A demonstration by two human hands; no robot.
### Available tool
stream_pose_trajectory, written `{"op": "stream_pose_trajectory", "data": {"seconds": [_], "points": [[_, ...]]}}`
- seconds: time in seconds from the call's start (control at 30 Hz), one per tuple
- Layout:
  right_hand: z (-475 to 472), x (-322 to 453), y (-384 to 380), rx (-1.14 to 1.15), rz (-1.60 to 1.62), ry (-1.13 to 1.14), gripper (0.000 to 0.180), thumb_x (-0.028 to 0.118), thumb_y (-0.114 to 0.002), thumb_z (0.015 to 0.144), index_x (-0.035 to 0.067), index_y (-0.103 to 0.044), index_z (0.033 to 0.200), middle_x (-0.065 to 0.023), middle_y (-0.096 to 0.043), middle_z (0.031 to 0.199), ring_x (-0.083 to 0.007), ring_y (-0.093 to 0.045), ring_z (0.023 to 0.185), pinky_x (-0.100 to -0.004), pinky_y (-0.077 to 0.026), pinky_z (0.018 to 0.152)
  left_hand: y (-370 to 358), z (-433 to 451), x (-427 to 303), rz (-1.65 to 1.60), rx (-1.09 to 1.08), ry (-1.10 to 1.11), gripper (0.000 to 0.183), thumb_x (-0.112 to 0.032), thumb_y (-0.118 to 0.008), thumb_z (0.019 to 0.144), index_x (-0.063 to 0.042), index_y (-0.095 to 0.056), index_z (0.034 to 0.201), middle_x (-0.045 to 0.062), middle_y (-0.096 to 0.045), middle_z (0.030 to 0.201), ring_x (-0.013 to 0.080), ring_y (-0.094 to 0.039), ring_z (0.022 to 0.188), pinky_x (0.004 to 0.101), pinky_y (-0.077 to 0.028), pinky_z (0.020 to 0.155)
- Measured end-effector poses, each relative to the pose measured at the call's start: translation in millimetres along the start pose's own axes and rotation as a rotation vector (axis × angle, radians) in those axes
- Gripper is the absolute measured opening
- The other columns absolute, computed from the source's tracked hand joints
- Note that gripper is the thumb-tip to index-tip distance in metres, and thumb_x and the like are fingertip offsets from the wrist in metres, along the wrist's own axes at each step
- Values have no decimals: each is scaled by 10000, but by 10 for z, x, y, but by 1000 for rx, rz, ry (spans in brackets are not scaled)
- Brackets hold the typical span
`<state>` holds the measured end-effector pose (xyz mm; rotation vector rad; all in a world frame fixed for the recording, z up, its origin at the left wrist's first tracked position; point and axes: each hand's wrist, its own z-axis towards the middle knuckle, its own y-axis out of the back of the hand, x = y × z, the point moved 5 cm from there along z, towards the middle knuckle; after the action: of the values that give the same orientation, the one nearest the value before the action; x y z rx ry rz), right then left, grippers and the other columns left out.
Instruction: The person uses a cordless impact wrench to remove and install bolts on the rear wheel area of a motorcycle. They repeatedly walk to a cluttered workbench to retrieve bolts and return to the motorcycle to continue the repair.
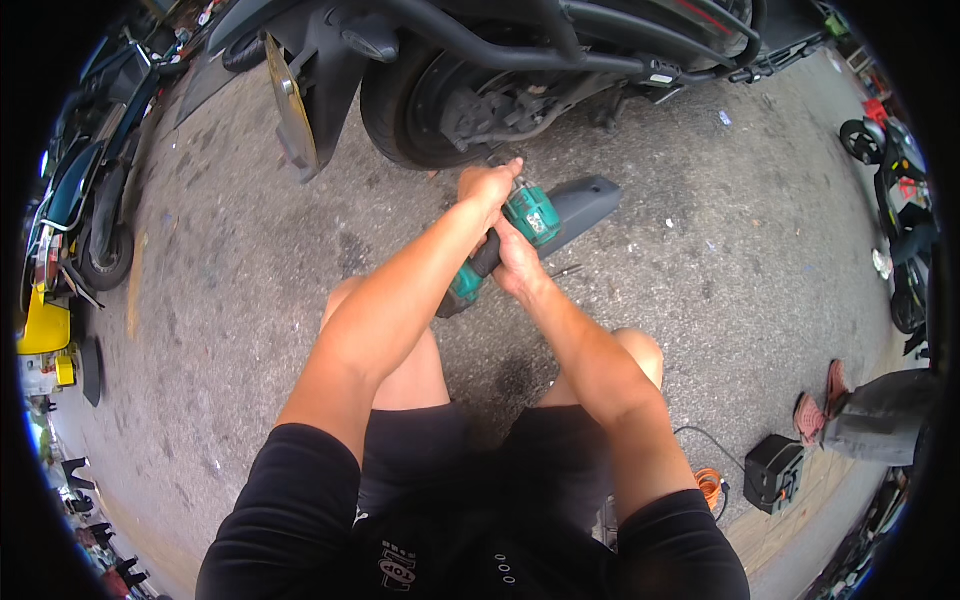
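A green and black cordless impact wrench (534, 214) points up toward a motor scooter's rear wheel (397, 112). My right hand (517, 259) is wrapped around its black grip, below the green motor housing. At the tool's nose is my left hand (486, 186), its thumb against the metal socket end and its other fingers mostly hidden. Just beyond that hand are the scooter's dark hub and engine parts (491, 116). Whether the socket touches a fastener cannot be seen. Behind the wrench, a long dark grey plastic cover (589, 206) lies on the asphalt.
A thin metal tool (566, 271) lies right of my right wrist. The scooter's black tube frame (480, 52) overhangs the work area. At lower right are a black box (772, 472), a coiled orange cable (707, 487) and another person's shoes (810, 416). Parked scooters (105, 240) line the left.
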<state>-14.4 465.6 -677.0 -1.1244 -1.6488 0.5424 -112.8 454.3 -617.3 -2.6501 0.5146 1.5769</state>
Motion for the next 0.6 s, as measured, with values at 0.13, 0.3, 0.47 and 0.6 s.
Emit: {"op": "stream_pose_trajectory", "data": {"seconds": [0.13, 0.3, 0.47, 0.6], "points": [[59, -31, 116, 83, 31, 0, 140, 250, -567, 1030, 116, -603, 1019, 18, -600, 824, -107, -569, 733, -288, -499, 691, -15, -151, -87, 13, 3, 37, 645, -378, -820, 809, 157, -652, 1128, 288, -651, 1209, 338, -642, 1076, 449, -483, 906], [-93, 23, -154, -83, -5, 39, 221, 238, -625, 996, 106, -575, 826, 15, -497, 694, -106, -487, 632, -275, -460, 608, 53, -156, -93, 36, -26, 52, 629, -369, -837, 801, 141, -658, 1124, 252, -650, 1216, 295, -628, 1038, 445, -484, 883], [-103, 34, -109, -66, 5, 55, 209, 204, -614, 992, 104, -571, 814, 7, -511, 692, -115, -499, 623, -279, -461, 601, 19, -205, -82, 47, -16, 73, 632, -388, -835, 798, 119, -666, 1136, 253, -648, 1224, 311, -627, 1043, 453, -478, 891], [-92, 21, -94, -38, 6, 34, 162, 231, -578, 1018, 112, -580, 909, 18, -549, 750, -106, -524, 661, -288, -483, 654, 35, -245, -96, 78, -11, 95, 619, -406, -806, 811, 76, -671, 1175, 270, -647, 1248, 375, -634, 1122, 556, -443, 932]]}}
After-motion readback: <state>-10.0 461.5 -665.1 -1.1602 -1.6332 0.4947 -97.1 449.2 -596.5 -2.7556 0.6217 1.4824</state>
